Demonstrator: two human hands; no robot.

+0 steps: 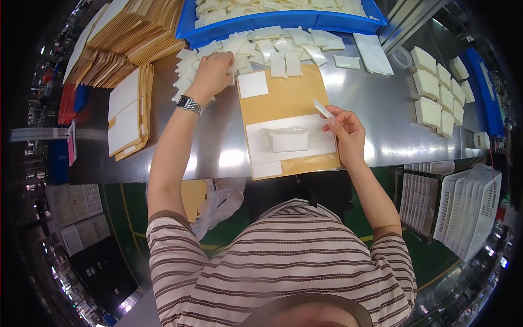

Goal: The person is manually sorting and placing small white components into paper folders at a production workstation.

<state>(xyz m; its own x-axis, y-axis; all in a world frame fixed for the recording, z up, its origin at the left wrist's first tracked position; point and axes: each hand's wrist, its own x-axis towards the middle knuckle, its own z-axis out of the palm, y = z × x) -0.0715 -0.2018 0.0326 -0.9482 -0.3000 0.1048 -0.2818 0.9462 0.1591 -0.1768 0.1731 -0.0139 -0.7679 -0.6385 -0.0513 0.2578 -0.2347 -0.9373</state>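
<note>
A slim white piece (321,108) is pinched between thumb and fingers of the right hand (350,133), above the right edge of the tan envelope (283,106). The left hand (216,71) is positioned at the white-piece pile (266,48), beyond the envelope's upper-left corner. Fingers bent; whether anything is grasped cannot be told. A blue bin (289,18) is set beyond the envelope.

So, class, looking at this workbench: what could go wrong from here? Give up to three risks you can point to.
1. The thin white piece is pinched near one end by the right hand, so it could slip.
2. Two flat white pieces straddle the brown envelope's top edge; nudging the envelope might shift them.
3. The left hand is at the loose, overlapping pile, where pieces may slide.
</note>
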